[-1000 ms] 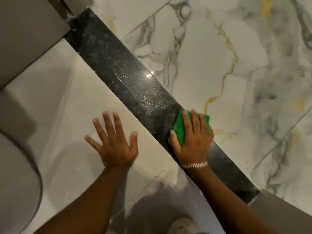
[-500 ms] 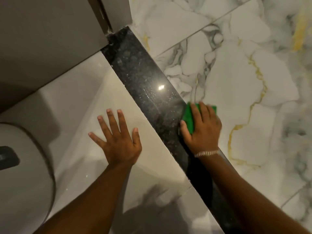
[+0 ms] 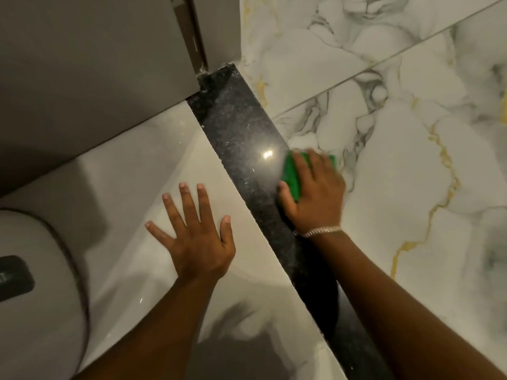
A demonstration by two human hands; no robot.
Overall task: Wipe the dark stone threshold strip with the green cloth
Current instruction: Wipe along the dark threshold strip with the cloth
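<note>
Here I am in the wiping step: my right hand [image 3: 312, 193], fingers pressed flat on the green cloth [image 3: 291, 176], rubs the right edge of the dark threshold strip [image 3: 238, 133], my left hand [image 3: 200, 242] spread on the pale tile [image 3: 142, 165], and next I judge the cloth must go toward the dusty far end.

You are looking down at a floor in three parts: plain glossy cream tile [image 3: 153, 171] on your left, white marble-look tile [image 3: 411, 165] with grey and gold veins on your right, and a dark stone threshold strip [image 3: 241, 133] running diagonally between them. Your left hand [image 3: 197, 237] lies flat on the cream tile, fingers spread. Your right hand [image 3: 312, 196] presses a green cloth [image 3: 291, 175] onto the strip's right edge. A white lidded bin [image 3: 35, 292] stands on the cream tile at far left
</note>
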